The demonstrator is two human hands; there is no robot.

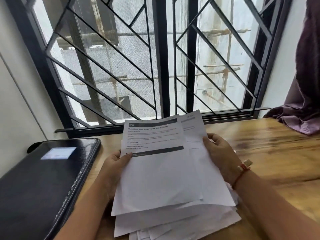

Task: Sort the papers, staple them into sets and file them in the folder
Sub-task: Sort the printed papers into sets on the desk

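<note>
Left thumb: pressing on the top sheet [152, 163] at its left edge, centre of the frame, left hand [115, 163] closing on that sheet from beneath.
Right fingers: curling round the right edge of the papers [195, 153] just right of centre, right hand [220, 153] gripping the sheets behind.
Sorting: peeling the printed top sheet leftward off the fan; probably early going, nothing stapled in sight.
Doing it well: sliding the thumb, not pinching hard, reading the heading before parting, keeping lower edges squared.
Loose stack: sprawling untidily at lower centre, partly resting on the wooden table [277, 153]; worth tapping level before stapling.
Folder [45, 172]: lying shut, black, at lower left, just beside the left forearm.
Stapler: not showing anywhere.
Curtain [304, 94]: bunching at upper right, well apart.
</note>
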